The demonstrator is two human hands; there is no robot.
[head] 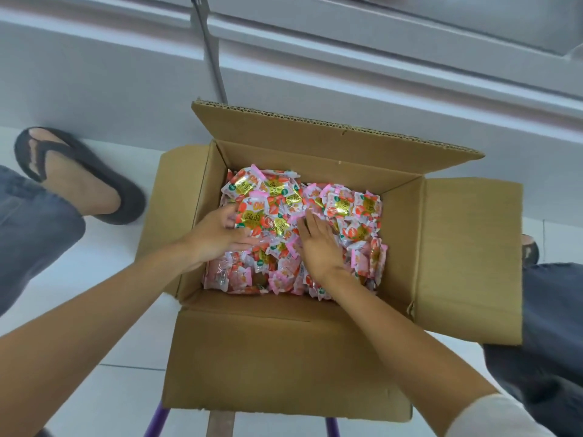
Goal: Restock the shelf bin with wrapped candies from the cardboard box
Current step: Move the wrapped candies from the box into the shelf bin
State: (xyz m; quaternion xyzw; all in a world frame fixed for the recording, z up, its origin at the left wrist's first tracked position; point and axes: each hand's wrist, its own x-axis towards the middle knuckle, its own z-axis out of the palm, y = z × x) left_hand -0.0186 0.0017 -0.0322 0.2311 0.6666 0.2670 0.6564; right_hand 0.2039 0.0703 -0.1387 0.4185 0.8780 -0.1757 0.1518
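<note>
Reaching down from above, both bare forearms go into the open cardboard box (pixel 284 348), whose four flaps are folded outward. The wrapped candies (pixel 362 209), pink, red and gold packets, lie in a loose heap that covers the bottom of the box, and both hands sit on the middle of that heap.

The right grip (pixel 315 244) is open: palm down, fingers (pixel 307 222) straight and slightly spread, lying flat on the packets and pointing toward the far wall of the box. Candies lie under it and all around it.

The left grip (pixel 217 238) is just beside it, near the left wall of the box, turned more on its edge with the thumb stretched toward the right hand. Its fingers are blurred where they meet the pile, so I cannot tell whether they have closed on any candies.

A white sleeve (pixel 492 414) covers the right upper arm. The box stands on something with purple legs (pixel 157 417). On the white tiled floor (pixel 94 310) to the left, a foot in a dark flip-flop (pixel 104 184) is planted beside the box.
</note>
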